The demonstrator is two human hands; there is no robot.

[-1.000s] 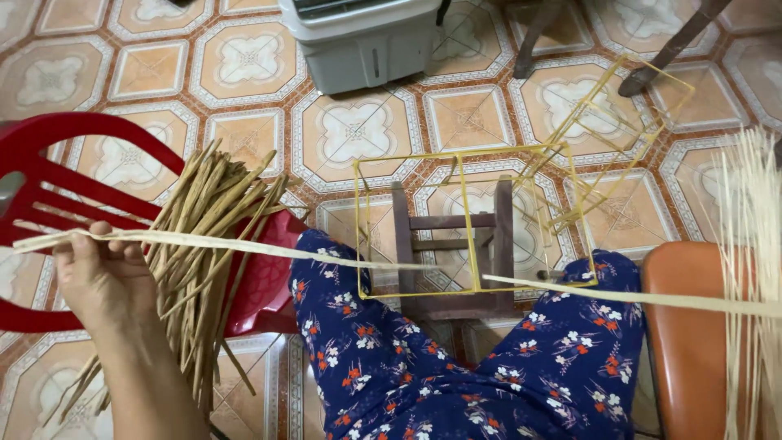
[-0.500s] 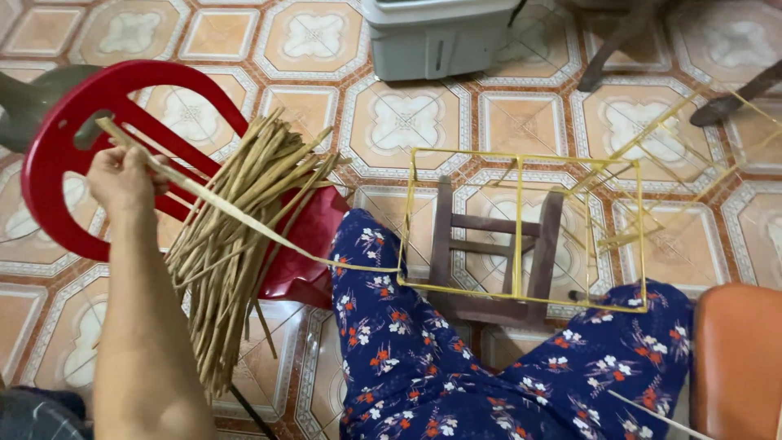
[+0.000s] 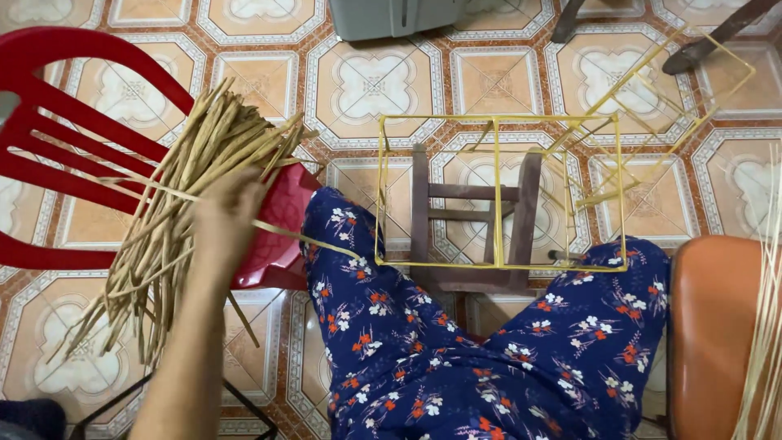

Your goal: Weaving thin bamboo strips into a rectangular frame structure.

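My left hand rests over a bundle of tan reed stalks lying on a red plastic chair. Its fingers are curled around one long pale strip, which runs from the left across the bundle, through the hand and onto my lap in blue flowered trousers. My right hand is out of view. In front of my knees a yellow wire box frame stands around a small dark wooden stool.
A second yellow wire frame lies tilted on the patterned tile floor at the upper right. An orange seat and a sheaf of pale strips are at the right edge. A grey box sits at the top.
My left hand has come down and to the right from the chair's back onto the reed bundle, drawing the long strip with it. The strip's far end has left the right side.
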